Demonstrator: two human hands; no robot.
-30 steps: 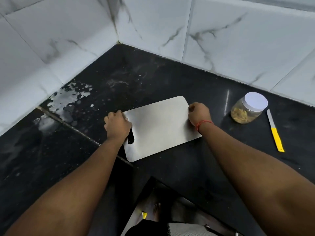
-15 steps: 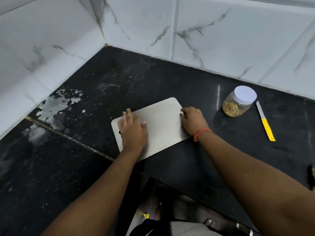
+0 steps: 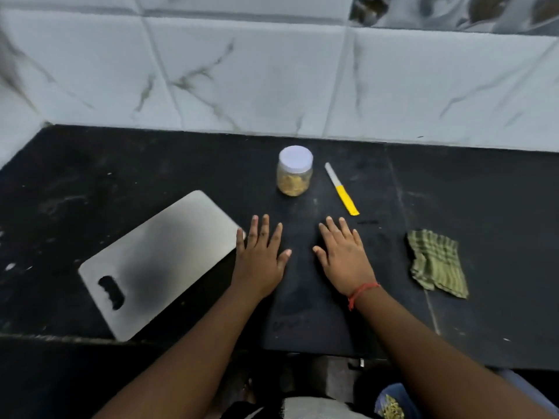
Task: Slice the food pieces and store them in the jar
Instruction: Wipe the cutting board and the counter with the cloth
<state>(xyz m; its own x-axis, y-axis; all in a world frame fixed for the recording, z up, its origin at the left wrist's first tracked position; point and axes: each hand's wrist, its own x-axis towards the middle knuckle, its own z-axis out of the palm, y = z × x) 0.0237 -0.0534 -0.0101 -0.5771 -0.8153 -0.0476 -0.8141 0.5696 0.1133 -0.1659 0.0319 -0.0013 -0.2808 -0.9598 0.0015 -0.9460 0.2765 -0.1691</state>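
While both hands lie flat, fingers spread, holding nothing: left hand [image 3: 260, 261] touches shiny metal board [image 3: 157, 261] | right hand [image 3: 344, 258] beside it | round jar [image 3: 294, 170], yellow knife [image 3: 341, 189] behind | bare black counter [image 3: 302, 297] between.

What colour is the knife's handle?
Yellow; the knife handle shows plainly in the head view.

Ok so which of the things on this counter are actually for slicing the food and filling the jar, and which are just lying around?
For the job:
- steel cutting board
- jar with white lid, pieces inside
- yellow-handled knife

Just lying about:
- green checked cloth

Both hands, left and right, lie flat and hold nothing.
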